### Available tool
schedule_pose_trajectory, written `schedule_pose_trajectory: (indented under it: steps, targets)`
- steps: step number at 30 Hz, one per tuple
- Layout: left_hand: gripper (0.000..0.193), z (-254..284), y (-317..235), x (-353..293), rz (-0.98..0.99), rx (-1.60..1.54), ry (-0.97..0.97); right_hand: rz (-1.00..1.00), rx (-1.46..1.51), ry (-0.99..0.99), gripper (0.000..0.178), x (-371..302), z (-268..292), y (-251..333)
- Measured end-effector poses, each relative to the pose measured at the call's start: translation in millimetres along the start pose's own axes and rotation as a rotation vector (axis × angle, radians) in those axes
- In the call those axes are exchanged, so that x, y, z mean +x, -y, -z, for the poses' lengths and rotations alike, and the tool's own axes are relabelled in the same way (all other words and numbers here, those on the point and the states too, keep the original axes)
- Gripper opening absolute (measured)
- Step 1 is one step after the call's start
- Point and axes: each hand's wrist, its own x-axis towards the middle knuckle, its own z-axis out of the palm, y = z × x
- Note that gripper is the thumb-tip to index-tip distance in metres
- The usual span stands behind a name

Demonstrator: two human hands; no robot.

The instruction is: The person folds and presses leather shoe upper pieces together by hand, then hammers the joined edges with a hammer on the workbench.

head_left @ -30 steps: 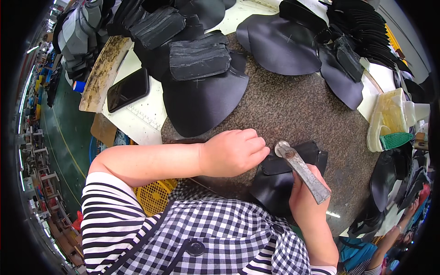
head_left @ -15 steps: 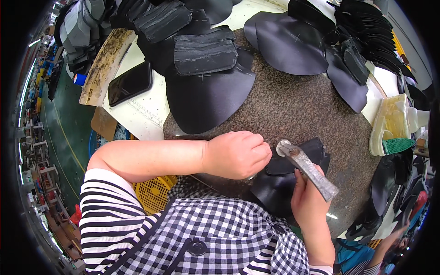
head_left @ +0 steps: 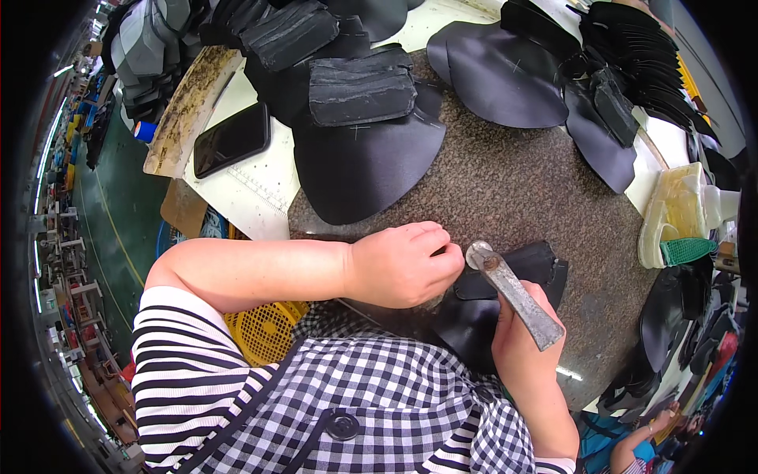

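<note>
Black leather piece (head_left: 505, 276) lies flat at the near edge of the speckled stone slab (head_left: 513, 189) — thin, limp, light, best pinned by its edge. Left hand (head_left: 403, 265) is closed, pressing it down. Right hand (head_left: 525, 340) is clenched on a heavy, worn metal hammer (head_left: 513, 294) — head touching the leather. Curved black panels (head_left: 363, 158) lie beyond.

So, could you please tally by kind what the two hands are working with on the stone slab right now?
Hammer: 1, in the right hand
Black piece: 1, under the left hand
Stone slab: 1
Total: 3
</note>
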Motion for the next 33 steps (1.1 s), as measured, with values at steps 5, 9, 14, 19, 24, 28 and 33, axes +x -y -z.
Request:
schedule_pose_trajectory:
  steps: [5, 9, 14, 19, 24, 28, 33]
  targets:
    - [0.046, 14.6, -11.4, -15.9, 0.066, 0.107, -0.025, 0.003, -0.01, -0.012, 0.022, -0.8, -0.9, 3.5]
    - [0.059, 4.8, -27.8, -25.9, 0.157, -0.026, 0.024, 0.003, -0.028, 0.017, 0.021, -0.5, 2.6, 4.7]
    - [0.057, 5.9, -24.8, -25.6, 0.125, -0.055, 0.085, -0.008, 0.014, -0.063, 0.021, -3.3, 5.1, 12.3]
    - [0.054, 3.5, -24.2, -25.8, 0.14, -0.058, 0.07, 0.014, 0.027, 0.018, 0.024, 9.8, 4.9, 15.6]
    - [0.051, -0.5, -23.0, -25.5, 0.111, -0.072, 0.022, 0.064, 0.002, 0.091, 0.025, 7.5, 0.0, 16.0]
    - [0.049, 4.4, -21.4, -27.0, 0.169, -0.168, -0.03, -0.043, 0.004, -0.128, 0.013, -1.0, 18.5, -15.6]
    - [0.041, 20.6, -27.0, -10.4, 0.387, -0.4, -0.317, -0.391, 0.018, -0.514, 0.021, -43.9, 38.2, -90.5]
